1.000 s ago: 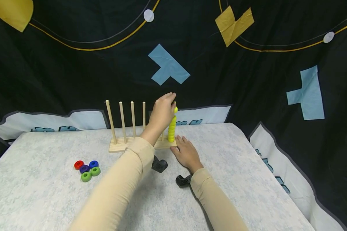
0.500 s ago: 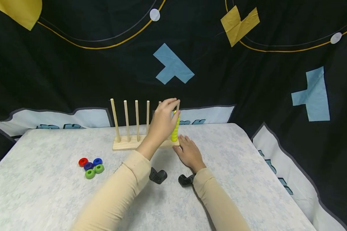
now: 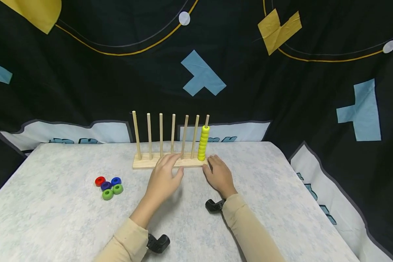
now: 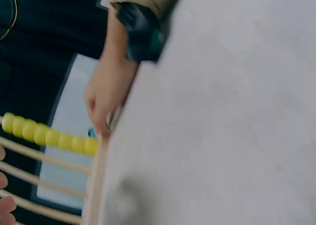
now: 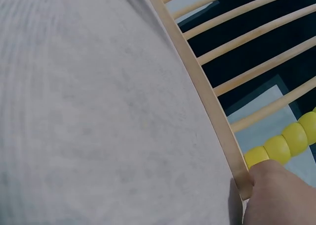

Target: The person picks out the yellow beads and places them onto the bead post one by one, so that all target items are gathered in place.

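Note:
A wooden rack (image 3: 144, 164) carries a row of upright pegs. Yellow beads (image 3: 203, 143) are stacked on its rightmost peg, whose bare tip shows above them. My left hand (image 3: 163, 178) hovers in front of the rack's middle with fingers loosely extended, holding nothing. Only its fingertips (image 4: 5, 205) enter the left wrist view, at the left edge. My right hand (image 3: 221, 176) rests on the table against the rack's right end, thumb at the front corner and fingers along the side. In the right wrist view, the thumb (image 5: 271, 190) touches the base by the lowest yellow bead.
Left of the hands lie loose beads: a red one (image 3: 100, 181), a blue one (image 3: 116, 181), a purple one (image 3: 106, 186) and two green ones, the nearer green bead (image 3: 107, 194) in front. Behind the pale table (image 3: 68, 218) hangs a dark curtain (image 3: 124, 83).
My left hand has let go at the top of the yellow stack and drawn back down and left. The right hand stays at the rack's end. The head view has shifted slightly.

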Action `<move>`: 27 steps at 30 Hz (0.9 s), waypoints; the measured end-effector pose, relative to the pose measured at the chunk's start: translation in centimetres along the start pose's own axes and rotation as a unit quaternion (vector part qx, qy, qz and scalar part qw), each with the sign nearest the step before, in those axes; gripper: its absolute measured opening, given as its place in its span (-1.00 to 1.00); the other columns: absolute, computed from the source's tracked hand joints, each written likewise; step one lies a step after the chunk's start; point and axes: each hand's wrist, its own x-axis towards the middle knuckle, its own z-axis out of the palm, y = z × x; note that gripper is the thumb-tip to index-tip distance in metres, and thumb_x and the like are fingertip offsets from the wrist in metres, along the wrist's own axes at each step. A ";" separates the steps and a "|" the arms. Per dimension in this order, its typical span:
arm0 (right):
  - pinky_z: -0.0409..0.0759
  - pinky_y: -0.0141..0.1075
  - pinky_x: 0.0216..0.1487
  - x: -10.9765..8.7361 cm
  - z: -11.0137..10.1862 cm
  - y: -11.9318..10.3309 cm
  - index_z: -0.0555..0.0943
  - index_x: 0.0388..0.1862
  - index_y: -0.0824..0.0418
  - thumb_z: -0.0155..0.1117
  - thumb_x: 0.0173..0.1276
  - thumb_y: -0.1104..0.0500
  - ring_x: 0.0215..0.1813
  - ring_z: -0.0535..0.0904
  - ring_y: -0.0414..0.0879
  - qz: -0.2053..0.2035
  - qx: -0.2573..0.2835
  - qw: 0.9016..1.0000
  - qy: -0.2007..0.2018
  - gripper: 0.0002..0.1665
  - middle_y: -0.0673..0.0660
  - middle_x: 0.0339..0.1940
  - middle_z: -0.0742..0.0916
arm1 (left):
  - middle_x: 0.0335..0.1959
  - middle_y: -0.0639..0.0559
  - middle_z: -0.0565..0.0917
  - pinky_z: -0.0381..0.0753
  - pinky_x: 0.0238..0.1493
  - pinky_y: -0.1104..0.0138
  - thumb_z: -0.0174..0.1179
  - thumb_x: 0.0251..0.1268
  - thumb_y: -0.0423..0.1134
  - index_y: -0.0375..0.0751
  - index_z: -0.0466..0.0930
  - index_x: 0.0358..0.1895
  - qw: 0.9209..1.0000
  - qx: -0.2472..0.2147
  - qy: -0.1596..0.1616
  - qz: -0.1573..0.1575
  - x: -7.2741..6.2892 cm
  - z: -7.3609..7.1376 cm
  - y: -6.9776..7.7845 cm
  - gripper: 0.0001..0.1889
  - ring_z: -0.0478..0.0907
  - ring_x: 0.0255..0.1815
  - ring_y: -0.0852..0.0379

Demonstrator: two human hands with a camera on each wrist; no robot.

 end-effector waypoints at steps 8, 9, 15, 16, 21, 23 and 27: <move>0.27 -0.06 0.56 -0.1 -0.1 0.6 0.45 0.42 0.16 -0.10 0.57 -0.18 0.56 0.29 0.01 0.007 0.002 1.000 0.018 -0.36 0.12 0.45 0.51 | 0.31 -0.17 0.54 0.35 0.41 -0.16 0.12 0.39 -0.20 -0.14 0.47 0.35 0.998 0.038 -0.028 -0.039 -2.8 -0.6 -3.7 -0.53 0.41 0.37 -0.22; 0.28 -0.06 0.55 -0.1 -0.1 0.7 0.46 0.41 0.16 -0.09 0.57 -0.17 0.55 0.30 0.01 0.005 -0.001 1.000 0.022 -0.37 0.12 0.44 0.52 | 0.32 -0.17 0.54 0.34 0.41 -0.16 0.13 0.39 -0.20 -0.15 0.47 0.35 0.998 0.044 -0.027 -0.042 -3.0 -0.5 -4.1 -0.52 0.41 0.37 -0.23; 0.38 -0.06 0.49 0.1 -0.2 1.2 0.58 0.27 0.15 -0.05 0.56 -0.10 0.46 0.43 0.03 -0.021 -0.010 0.998 0.066 -0.47 0.11 0.31 0.64 | 0.35 -0.20 0.50 0.28 0.43 -0.19 0.16 0.37 -0.17 -0.16 0.43 0.39 0.995 0.074 -0.020 -0.056 -3.5 -0.3 -5.5 -0.47 0.36 0.40 -0.26; 0.41 -0.06 0.47 0.1 -0.2 1.3 0.60 0.24 0.16 -0.05 0.56 -0.09 0.43 0.46 0.04 -0.027 -0.010 0.997 0.076 -0.49 0.11 0.27 0.66 | 0.36 -0.21 0.49 0.28 0.43 -0.20 0.16 0.36 -0.16 -0.15 0.42 0.39 0.995 0.080 -0.020 -0.056 -3.6 -0.3 -5.6 -0.47 0.36 0.40 -0.27; 0.51 -0.07 0.37 -0.2 -0.3 1.7 0.67 0.12 0.19 -0.01 0.54 -0.02 0.28 0.57 0.07 -0.058 -0.012 0.989 0.135 -0.56 0.12 0.13 0.74 | 0.43 -0.27 0.39 0.17 0.46 -0.26 0.13 0.39 -0.09 -0.03 0.38 0.43 0.991 0.115 -0.029 -0.062 -3.7 -0.4 -5.5 -0.45 0.26 0.46 -0.34; 0.52 -0.06 0.35 -0.4 -0.4 1.7 0.68 0.12 0.20 0.02 0.54 -0.01 0.25 0.58 0.08 -0.061 -0.005 0.987 0.148 -0.57 0.13 0.11 0.74 | 0.48 -0.27 0.32 0.08 0.48 -0.29 0.11 0.40 -0.04 0.03 0.36 0.45 0.989 0.127 -0.033 -0.067 -3.6 -0.4 -5.4 -0.44 0.18 0.50 -0.35; 0.51 0.00 0.34 -1.0 -1.1 1.0 0.64 0.18 0.18 0.04 0.53 -0.03 0.28 0.55 0.09 -0.049 0.015 0.989 0.138 -0.55 0.13 0.16 0.71 | 0.56 -0.24 0.18 -0.19 0.47 -0.42 0.07 0.41 0.07 0.13 0.31 0.48 0.984 0.151 -0.043 -0.080 -3.3 -0.9 -5.1 -0.41 -0.01 0.59 -0.34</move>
